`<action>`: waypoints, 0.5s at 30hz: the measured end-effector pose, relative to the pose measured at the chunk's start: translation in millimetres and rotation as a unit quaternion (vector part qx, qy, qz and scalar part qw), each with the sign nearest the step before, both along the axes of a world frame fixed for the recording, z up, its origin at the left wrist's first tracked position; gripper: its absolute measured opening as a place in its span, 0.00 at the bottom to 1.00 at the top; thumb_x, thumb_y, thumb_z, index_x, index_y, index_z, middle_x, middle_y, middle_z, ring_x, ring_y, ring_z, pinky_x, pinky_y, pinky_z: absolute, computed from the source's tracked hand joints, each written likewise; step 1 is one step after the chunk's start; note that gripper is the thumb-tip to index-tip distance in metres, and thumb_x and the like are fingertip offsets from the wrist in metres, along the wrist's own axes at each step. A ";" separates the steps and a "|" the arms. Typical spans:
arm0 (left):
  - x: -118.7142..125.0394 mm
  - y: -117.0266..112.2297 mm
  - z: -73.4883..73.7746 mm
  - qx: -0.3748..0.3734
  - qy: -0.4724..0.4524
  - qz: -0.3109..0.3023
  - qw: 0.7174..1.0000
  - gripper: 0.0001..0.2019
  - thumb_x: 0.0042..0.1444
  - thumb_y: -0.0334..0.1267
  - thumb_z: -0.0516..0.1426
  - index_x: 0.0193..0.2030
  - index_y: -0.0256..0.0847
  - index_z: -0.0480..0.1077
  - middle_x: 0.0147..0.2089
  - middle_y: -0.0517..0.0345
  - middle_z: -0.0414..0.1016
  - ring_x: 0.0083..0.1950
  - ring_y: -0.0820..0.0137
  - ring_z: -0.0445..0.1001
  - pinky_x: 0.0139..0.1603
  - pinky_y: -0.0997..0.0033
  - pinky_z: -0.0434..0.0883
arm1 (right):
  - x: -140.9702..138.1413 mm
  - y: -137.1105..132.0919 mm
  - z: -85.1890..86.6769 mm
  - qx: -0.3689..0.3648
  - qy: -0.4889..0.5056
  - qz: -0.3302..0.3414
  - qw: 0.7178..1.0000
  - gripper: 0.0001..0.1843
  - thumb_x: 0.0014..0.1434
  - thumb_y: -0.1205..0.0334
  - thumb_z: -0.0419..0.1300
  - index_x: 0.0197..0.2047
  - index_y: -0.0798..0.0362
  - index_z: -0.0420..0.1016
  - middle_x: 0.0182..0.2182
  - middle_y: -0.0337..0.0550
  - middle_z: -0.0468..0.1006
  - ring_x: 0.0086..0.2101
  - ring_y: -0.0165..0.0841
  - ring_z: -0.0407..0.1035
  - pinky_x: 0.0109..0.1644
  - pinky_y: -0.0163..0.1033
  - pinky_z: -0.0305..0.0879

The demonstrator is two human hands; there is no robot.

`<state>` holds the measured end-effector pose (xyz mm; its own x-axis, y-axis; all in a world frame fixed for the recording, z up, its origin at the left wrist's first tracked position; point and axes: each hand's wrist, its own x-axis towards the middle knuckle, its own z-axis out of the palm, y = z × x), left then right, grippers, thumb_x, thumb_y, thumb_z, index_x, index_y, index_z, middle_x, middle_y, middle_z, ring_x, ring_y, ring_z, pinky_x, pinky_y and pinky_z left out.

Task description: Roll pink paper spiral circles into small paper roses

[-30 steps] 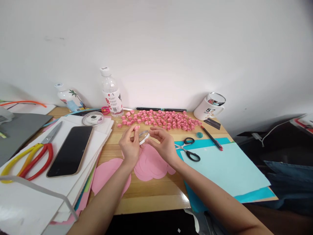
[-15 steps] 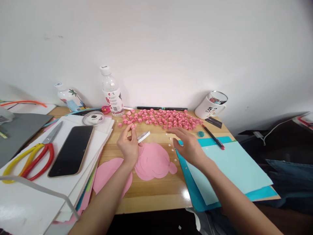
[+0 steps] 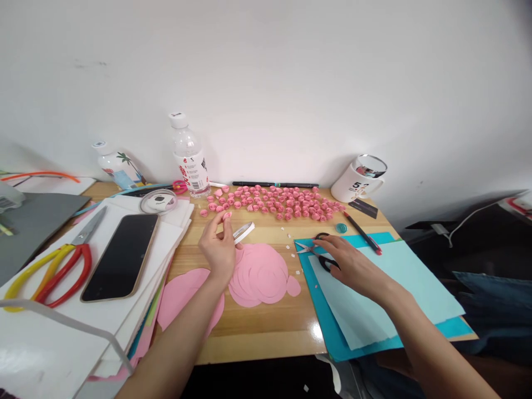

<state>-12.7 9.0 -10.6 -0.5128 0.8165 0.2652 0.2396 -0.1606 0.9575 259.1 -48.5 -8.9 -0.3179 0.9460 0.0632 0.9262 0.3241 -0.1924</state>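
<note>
My left hand (image 3: 218,246) pinches a small pink rolled paper rose (image 3: 227,215) between thumb and fingertips. Beside its fingers is a white roll of tape (image 3: 244,231), seen nearly edge-on; I cannot tell if the hand holds it too. My right hand (image 3: 347,260) has its fingers and thumb on the black handles of small scissors (image 3: 322,254), whose blades are parted and point left over the blue paper's edge. Below my left hand lie overlapping pink paper circles (image 3: 260,277). Many finished pink roses (image 3: 286,202) lie along the back.
Left, a paper stack (image 3: 174,244) bears a phone (image 3: 122,255) and red-and-yellow scissors (image 3: 62,260). A water bottle (image 3: 191,160) and mug (image 3: 357,180) stand at the wall. Right are blue sheets (image 3: 399,288) and a pen (image 3: 361,231). White scraps (image 3: 288,247) dot the wood.
My right hand has moved right and down onto the black-handled scissors, which now show beneath its fingers. My left hand stays put with the rose.
</note>
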 end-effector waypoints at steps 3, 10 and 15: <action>0.5 -0.1 1.0 -0.001 -0.003 0.001 1.000 0.12 0.55 0.41 0.56 0.43 0.39 0.74 0.42 0.52 0.76 0.16 0.83 0.68 0.09 0.84 0.62 | 1.6 2.0 -0.6 0.019 0.008 -0.010 1.000 0.29 0.49 0.77 0.46 0.54 0.52 0.65 0.44 0.52 0.73 0.47 0.44 0.67 0.47 0.51 0.68; 0.2 0.0 -1.1 -0.005 -0.010 -0.004 1.000 0.13 0.55 0.43 0.56 0.43 0.40 0.74 0.41 0.53 0.76 0.17 0.82 0.68 0.10 0.84 0.62 | 10.6 3.5 3.9 0.040 0.079 0.026 0.996 0.23 0.55 0.69 0.52 0.55 0.48 0.64 0.42 0.50 0.76 0.48 0.46 0.67 0.47 0.53 0.67; 0.3 -0.7 -0.7 -0.007 -0.009 -0.005 1.000 0.14 0.55 0.44 0.56 0.43 0.40 0.73 0.42 0.53 0.76 0.16 0.82 0.67 0.10 0.83 0.62 | 10.3 5.5 5.5 -0.032 0.253 -0.042 0.966 0.20 0.58 0.57 0.55 0.54 0.47 0.65 0.47 0.49 0.74 0.46 0.42 0.70 0.49 0.50 0.69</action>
